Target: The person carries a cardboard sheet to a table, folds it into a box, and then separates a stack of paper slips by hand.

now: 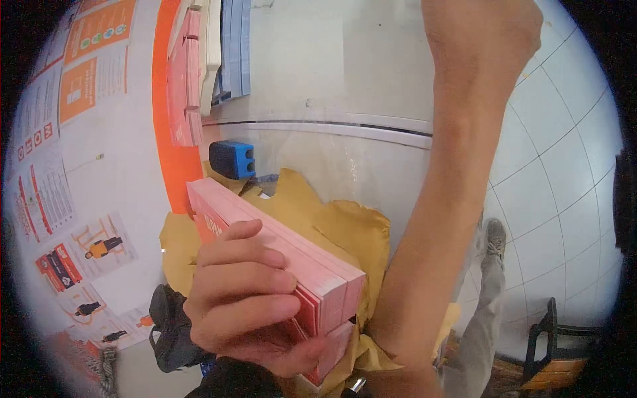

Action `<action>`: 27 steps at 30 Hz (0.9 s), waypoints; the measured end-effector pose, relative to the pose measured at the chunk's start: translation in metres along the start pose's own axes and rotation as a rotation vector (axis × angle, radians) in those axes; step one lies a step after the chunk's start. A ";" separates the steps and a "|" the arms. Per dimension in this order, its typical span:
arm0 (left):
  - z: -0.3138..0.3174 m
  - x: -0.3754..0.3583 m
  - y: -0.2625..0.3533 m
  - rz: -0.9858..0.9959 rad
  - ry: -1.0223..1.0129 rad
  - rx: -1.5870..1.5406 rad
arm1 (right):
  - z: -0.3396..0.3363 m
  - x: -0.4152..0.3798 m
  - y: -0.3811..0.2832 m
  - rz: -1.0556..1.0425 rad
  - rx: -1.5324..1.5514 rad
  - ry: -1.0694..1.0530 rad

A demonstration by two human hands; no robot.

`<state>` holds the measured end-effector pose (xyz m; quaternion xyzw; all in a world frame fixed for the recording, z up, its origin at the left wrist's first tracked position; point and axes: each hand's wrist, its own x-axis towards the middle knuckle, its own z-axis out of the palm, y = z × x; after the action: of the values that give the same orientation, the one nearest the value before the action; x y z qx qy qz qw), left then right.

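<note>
My left hand [249, 302] is closed around a stack of pink paper pads [285, 249], its fingers curled over the red-covered side and the thumb near the lower end. The long pads lie at a slant, page edges facing up. Beneath them is torn, crumpled brown wrapping paper [345, 219]. My right hand [488, 23] is stretched far forward at the top edge of the view, above the pale table. Its fingers are outside the picture.
Beyond the pads sits a blue and black block-shaped object [232, 160]. Further stacks of pink pads [192, 73] and blue pads [235, 50] stand along an orange strip [174, 159]. Posters [96, 245] cover the left side. A black bag [169, 325] lies lower left; tiled floor [551, 166] is at right.
</note>
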<state>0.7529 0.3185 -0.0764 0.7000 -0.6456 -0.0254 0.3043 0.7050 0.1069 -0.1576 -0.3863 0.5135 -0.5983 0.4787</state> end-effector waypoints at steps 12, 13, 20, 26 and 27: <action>0.003 -0.005 0.002 0.012 0.057 0.012 | -0.002 -0.005 0.004 -0.062 0.008 -0.003; 0.002 -0.005 0.001 0.018 0.058 0.011 | -0.002 -0.005 0.003 -0.057 0.006 -0.012; 0.024 -0.007 -0.001 0.047 0.267 -0.043 | 0.000 -0.005 0.005 -0.074 -0.025 -0.005; 0.001 -0.007 0.006 0.036 -0.061 0.113 | -0.005 -0.006 0.008 -0.065 0.032 -0.033; 0.001 -0.007 0.008 0.021 -0.067 0.122 | -0.005 -0.006 0.008 -0.063 0.048 -0.033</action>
<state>0.7444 0.3247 -0.0764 0.7091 -0.6633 -0.0062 0.2393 0.7028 0.1135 -0.1662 -0.4003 0.4786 -0.6189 0.4771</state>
